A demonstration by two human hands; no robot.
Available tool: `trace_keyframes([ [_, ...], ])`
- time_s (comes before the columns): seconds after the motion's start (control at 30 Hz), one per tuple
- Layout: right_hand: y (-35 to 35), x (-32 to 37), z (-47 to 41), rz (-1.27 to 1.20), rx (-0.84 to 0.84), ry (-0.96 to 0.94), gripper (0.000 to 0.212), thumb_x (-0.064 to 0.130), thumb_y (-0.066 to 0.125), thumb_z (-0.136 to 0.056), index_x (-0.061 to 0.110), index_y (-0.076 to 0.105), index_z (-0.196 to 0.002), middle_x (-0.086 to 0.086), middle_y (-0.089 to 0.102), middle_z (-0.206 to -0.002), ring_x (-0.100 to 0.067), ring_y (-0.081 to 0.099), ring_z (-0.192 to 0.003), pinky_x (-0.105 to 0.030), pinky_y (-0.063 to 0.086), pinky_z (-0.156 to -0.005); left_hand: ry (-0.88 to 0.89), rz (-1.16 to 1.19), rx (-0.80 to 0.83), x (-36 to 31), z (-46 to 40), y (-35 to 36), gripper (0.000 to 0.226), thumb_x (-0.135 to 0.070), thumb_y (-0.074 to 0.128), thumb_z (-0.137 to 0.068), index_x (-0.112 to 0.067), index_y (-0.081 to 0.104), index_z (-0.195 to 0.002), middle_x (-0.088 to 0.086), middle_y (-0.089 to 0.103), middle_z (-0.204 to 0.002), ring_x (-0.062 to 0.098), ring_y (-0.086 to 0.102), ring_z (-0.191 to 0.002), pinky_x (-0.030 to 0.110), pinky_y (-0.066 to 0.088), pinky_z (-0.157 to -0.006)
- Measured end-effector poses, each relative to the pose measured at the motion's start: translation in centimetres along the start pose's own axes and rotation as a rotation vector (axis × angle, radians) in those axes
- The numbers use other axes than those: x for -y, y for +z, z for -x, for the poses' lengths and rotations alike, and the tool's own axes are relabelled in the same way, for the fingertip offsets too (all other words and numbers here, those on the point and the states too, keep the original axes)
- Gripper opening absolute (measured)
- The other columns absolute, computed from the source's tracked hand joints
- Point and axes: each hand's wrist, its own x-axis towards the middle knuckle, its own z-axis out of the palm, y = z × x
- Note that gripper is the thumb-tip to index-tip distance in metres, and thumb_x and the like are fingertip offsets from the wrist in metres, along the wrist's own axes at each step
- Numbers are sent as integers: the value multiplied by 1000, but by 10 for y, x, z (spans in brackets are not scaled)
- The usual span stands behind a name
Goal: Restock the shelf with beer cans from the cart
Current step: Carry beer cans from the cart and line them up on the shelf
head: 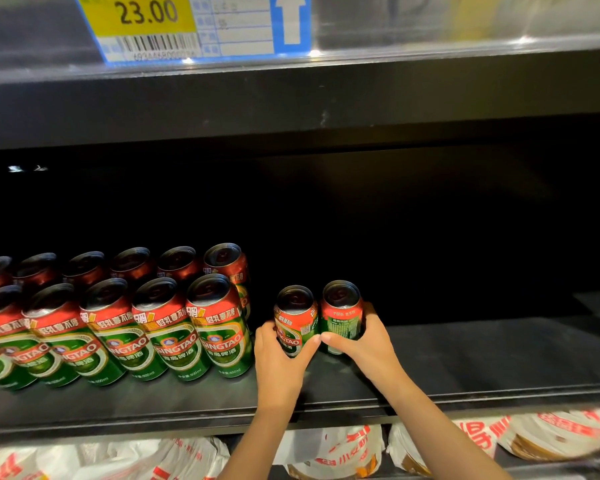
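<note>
Far left to centre: two rows of stocked cans (118,327) stand upright on the shelf (482,358), labels forward, the front row ending at the end can (220,325). Back row sits in shadow; we can count about six there but not past the frame edge.

Just right of that block, a small gap, then our left hand (281,355) wraps the left can (296,318), thumb across the label, fingers curled round the far side. Beside it our right hand (364,344) grips the right can (342,315) the same way. The two cans are touching or nearly so; both look upright, set back from the front row. Whether their bases are down on the shelf we cannot tell; the hands hide them.

Right of the hands: bare dark shelf. Above: a price tag (146,15) reading 23.00. Below: white and red packages (551,434). The cart is out of view.

Risks, as we judge them:
- sliding the left can toward the block may knock the end can, and the tight row could topple in a chain;
- releasing before the bases are flat would tip either can;
- thumbs meet between the cans, so pulling out could drag one over.
</note>
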Motion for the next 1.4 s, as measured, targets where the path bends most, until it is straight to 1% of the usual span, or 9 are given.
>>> trace_keyframes([
  [0.27, -10, -6, -5, 6, 78, 42, 46, 21, 82, -70, 23, 57, -109, 9, 67, -103, -4, 65, -96, -17, 54, -78, -19, 102, 60, -1, 3, -4, 54, -22, 75, -76, -28, 41, -117, -3, 52, -116, 8, 53, -106, 19, 42, -85],
  [0.4, -3, -1, -4, -11, 75, 16, 57, 16, 84, -67, 15, 56, -117, 6, 67, -104, 1, 65, -93, -9, 50, -70, -27, 116, 54, 0, 3, -4, 54, -23, 76, -76, -29, 43, -118, -5, 54, -115, 4, 54, -106, 17, 42, -84],
  [0.57, -12, 1, -5, 18, 140, 51, 39, 13, 78, -74, 25, 55, -103, 11, 66, -97, -6, 65, -93, -11, 51, -70, -31, 130, 63, 2, 3, -4, 53, -24, 76, -75, -27, 45, -118, -4, 55, -115, 6, 55, -106, 19, 44, -85],
  [0.63, -12, 1, -5, 35, 141, 53, 43, 17, 79, -73, 24, 56, -108, 8, 67, -102, -1, 64, -93, -15, 54, -77, -33, 131, 62, 2, 3, -4, 54, -25, 77, -75, -25, 46, -119, -3, 55, -116, 4, 55, -106, 14, 42, -82],
  [0.73, -5, 1, -2, 14, 85, 36, 53, 16, 82, -69, 20, 54, -114, 11, 65, -101, 6, 64, -88, -9, 50, -69, -46, 146, 60, -2, 4, -5, 54, -22, 77, -75, -25, 45, -118, -4, 54, -116, -7, 53, -100, 3, 41, -73],
  [0.83, -3, 2, 0, 7, 90, 33, 49, 13, 81, -70, 18, 55, -111, 11, 65, -98, 0, 65, -88, -7, 48, -66, -57, 168, 62, -5, 4, -6, 54, -20, 77, -75, -25, 43, -118, -6, 53, -116, -14, 50, -95, -2, 39, -70],
  [0.97, -10, 1, -1, 44, 132, 65, 42, 15, 77, -76, 20, 53, -110, 10, 63, -101, -4, 61, -96, -9, 47, -66, -70, 201, 60, -8, 5, -6, 59, -18, 78, -75, -21, 42, -122, -12, 52, -111, -13, 49, -94, -2, 39, -68],
  [1.23, 1, 0, 1, 36, 71, 7, 70, 23, 86, -65, 20, 49, -124, 5, 64, -115, -7, 62, -104, -18, 53, -83, -89, 221, 45, -9, 6, -7, 61, -20, 79, -74, -25, 40, -121, -19, 48, -107, -13, 47, -94, -2, 39, -67],
  [1.4, -10, 0, 0, 61, 134, 74, 51, 16, 78, -75, 19, 48, -117, 5, 60, -111, -5, 59, -101, -12, 48, -73, -88, 217, 64, -8, 6, -7, 58, -15, 76, -76, -30, 38, -118, -16, 49, -112, -13, 47, -97, 2, 41, -68],
])
